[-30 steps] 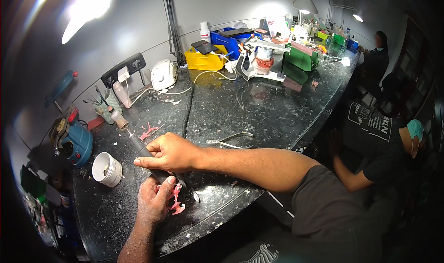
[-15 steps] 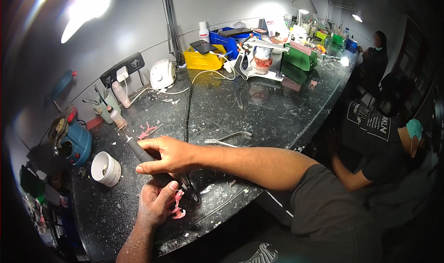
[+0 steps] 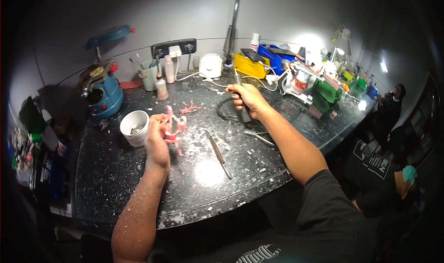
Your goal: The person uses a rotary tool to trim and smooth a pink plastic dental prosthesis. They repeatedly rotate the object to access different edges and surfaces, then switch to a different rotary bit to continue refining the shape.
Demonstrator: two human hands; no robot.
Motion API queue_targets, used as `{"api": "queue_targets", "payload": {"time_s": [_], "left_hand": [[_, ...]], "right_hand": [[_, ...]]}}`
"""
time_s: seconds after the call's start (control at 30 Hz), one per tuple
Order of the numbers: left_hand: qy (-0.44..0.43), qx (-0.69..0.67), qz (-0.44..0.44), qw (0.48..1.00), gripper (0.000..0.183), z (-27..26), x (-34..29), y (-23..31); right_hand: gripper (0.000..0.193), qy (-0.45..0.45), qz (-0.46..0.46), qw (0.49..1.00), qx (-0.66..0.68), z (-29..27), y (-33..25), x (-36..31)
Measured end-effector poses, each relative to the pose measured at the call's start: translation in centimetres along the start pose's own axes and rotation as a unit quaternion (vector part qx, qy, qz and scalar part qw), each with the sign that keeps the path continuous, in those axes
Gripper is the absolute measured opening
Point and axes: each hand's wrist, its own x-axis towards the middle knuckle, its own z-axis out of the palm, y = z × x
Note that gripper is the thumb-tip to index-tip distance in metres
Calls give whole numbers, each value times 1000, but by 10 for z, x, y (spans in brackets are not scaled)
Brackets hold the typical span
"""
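Pinched in my left hand [image 3: 158, 145], beside the white tub, is a thin pink and white denture framework [image 3: 174, 126]. My right hand [image 3: 247, 100] is wrapped round a dark rotary handpiece [image 3: 239, 80], its slim tip pointing up and away; a black cord [image 3: 221, 111] curves over the bench beside it. A second pink branching piece [image 3: 189, 108] lies just beyond the framework. Between my arms rests a carving tool with a brown handle [image 3: 215, 148]. Metal pliers [image 3: 260, 136] lie close to my right forearm, which partly covers them.
The white tub [image 3: 134, 129] holds small bits. A blue bench machine [image 3: 104, 96], a tool cup [image 3: 149, 77] and a dropper bottle [image 3: 162, 88] stand at left. Yellow bin [image 3: 252, 66], white articulator [image 3: 293, 89] and green bin [image 3: 327, 92] line the back right. A masked person [image 3: 393, 182] sits at right.
My hands have come apart: the right one carried the handpiece right and away from me, and the left one raised the framework. The view has turned left, and the carving tool now shows.
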Motion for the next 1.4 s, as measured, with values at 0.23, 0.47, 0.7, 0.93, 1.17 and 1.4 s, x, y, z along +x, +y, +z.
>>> {"api": "queue_targets", "payload": {"time_s": [0.23,0.47,0.7,0.93,1.17,1.4], "left_hand": [[-1,126,96,987,19,19,-9,10],[24,66,89,994,31,4,-1,4],[44,-11,44,998,31,14,-1,7],[24,-19,-1,1000,29,15,-4,14],[48,15,-2,999,24,4,3,9],[34,29,41,998,21,-3,9,5]], "right_hand": [[24,83,-56,916,-388,-17,-7,121],[49,99,-89,825,-549,3,-7,214],[50,177,-53,821,-540,-35,7,226],[31,100,-174,830,-520,-30,17,204],[57,158,-268,849,-427,5,-5,141],[27,-51,-317,887,-332,60,13,-9]]}}
